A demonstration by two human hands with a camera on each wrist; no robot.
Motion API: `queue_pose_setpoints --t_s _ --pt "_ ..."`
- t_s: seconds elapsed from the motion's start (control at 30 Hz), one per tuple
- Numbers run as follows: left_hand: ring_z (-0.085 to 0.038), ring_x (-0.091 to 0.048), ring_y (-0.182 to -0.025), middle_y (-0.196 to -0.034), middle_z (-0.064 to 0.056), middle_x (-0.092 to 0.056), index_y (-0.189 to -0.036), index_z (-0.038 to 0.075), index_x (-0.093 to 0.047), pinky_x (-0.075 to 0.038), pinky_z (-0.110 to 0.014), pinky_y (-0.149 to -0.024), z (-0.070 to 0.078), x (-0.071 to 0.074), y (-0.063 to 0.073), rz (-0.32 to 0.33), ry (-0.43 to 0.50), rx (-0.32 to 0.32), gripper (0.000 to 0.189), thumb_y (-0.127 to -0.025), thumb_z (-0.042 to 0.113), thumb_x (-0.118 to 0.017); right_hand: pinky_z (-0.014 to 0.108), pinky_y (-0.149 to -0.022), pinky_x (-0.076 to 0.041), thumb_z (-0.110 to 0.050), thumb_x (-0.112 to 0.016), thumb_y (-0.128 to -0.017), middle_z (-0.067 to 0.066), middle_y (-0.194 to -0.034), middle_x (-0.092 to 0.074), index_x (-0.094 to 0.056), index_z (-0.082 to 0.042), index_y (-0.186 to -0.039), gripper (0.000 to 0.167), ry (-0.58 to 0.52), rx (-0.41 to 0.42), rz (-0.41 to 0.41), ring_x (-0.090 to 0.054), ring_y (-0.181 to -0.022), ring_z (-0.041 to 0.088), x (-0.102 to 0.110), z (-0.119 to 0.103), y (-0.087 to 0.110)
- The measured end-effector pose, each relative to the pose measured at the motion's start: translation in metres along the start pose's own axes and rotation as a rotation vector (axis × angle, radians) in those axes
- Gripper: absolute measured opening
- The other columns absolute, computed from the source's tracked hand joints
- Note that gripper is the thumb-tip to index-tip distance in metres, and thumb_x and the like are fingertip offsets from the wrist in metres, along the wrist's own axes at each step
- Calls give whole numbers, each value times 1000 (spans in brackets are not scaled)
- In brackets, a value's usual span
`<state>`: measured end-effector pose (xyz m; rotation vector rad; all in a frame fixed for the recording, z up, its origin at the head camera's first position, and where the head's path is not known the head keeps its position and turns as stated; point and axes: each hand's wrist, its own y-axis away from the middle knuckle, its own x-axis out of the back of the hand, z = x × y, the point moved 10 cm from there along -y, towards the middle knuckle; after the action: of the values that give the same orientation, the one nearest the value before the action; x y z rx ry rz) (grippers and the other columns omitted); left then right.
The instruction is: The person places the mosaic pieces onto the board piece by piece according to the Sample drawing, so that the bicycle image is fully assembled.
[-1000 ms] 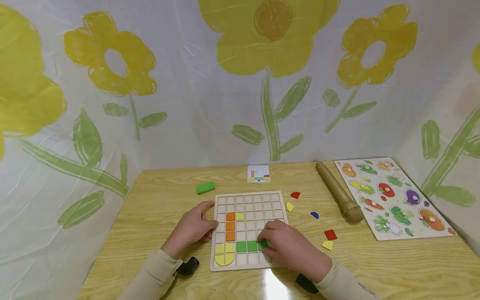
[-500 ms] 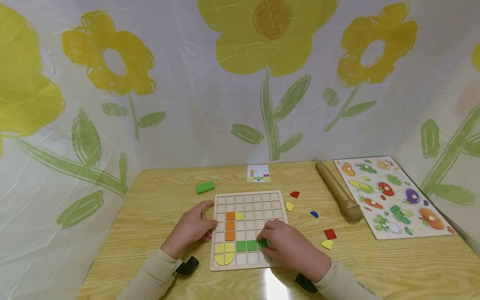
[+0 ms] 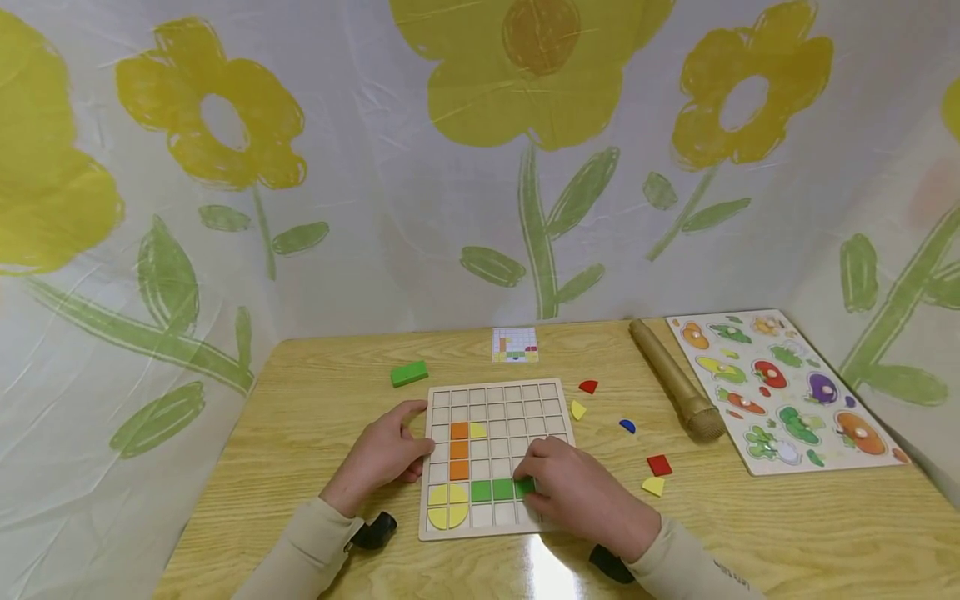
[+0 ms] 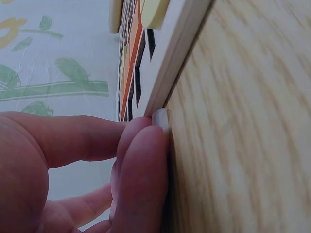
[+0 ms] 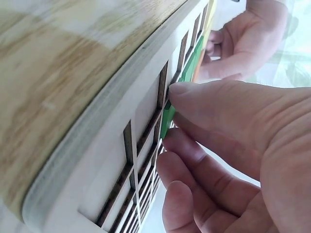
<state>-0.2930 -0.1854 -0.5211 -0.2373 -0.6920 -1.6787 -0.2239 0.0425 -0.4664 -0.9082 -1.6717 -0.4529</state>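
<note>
A wooden grid board (image 3: 495, 387) lies flat on the table. My left hand (image 3: 386, 450) holds its left edge, thumb and fingertips against the rim; the left wrist view shows the fingertips at that edge. On the board's lower right, my right hand (image 3: 581, 492) pinches a green square tile (image 5: 168, 113) at its cell, the last in a row with two other green tiles (image 3: 492, 490). Several yellow quarter-circle tiles (image 3: 448, 506) form a disc at lower left. Orange tiles (image 3: 459, 450) stand in a column, with a yellow tile (image 3: 477, 430) beside the top one.
Right of the board lie loose red (image 3: 659, 465), yellow (image 3: 653, 486) and blue (image 3: 627, 426) tiles. A green block (image 3: 409, 373) and a pattern card (image 3: 515, 344) sit behind it. Farther right are a gold microphone (image 3: 678, 383) and a vegetable puzzle board (image 3: 817, 450).
Both hands keep their places on the board and the green tile. The head view has shifted very slightly; no tile has visibly moved.
</note>
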Motion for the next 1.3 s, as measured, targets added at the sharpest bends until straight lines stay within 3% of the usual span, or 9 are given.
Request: queue_pose_setpoints --t_s 0.67,0.8,1.03,1.3 --pt "-19 -67 -60 -81 -11 -66 -162 20 -48 -60 -32 -56 -2 3 0 10 -20 6 72 -97 14 -78 27 -83 -60 -19 -88 -91 -5 -102 -71 -83 -14 -108 17 -17 -3 3 -64 -97 11 5 4 -2" --pt "-20 -67 -61 -81 -11 -66 -162 20 -48 -59 -32 -56 -2 0 0 -1 -11 12 71 -97 14 -77 35 -90 -63 -20 -84 -94 -2 -108 -74 -83 -11 -110 18 -36 -77 43 -69 -102 15 20 28 -1" --pt "-19 -67 -61 -81 -11 -66 -162 20 -47 -60 -32 -56 -5 -1 0 0 -7 22 71 -98 14 -77 45 -93 -62 -13 -77 -98 9 -110 -76 -80 -2 -115 20 -40 -218 91 -71 -102 24 43 94 -7" --pt "-19 -66 -59 -78 -11 -66 -161 18 -48 -59 -31 -56 0 0 1 2 -2 5 70 -98 13 -77 44 -87 -62 -13 -77 -97 12 -104 -75 -80 0 -111 20 14 -299 90 -69 -94 24 50 147 -16"
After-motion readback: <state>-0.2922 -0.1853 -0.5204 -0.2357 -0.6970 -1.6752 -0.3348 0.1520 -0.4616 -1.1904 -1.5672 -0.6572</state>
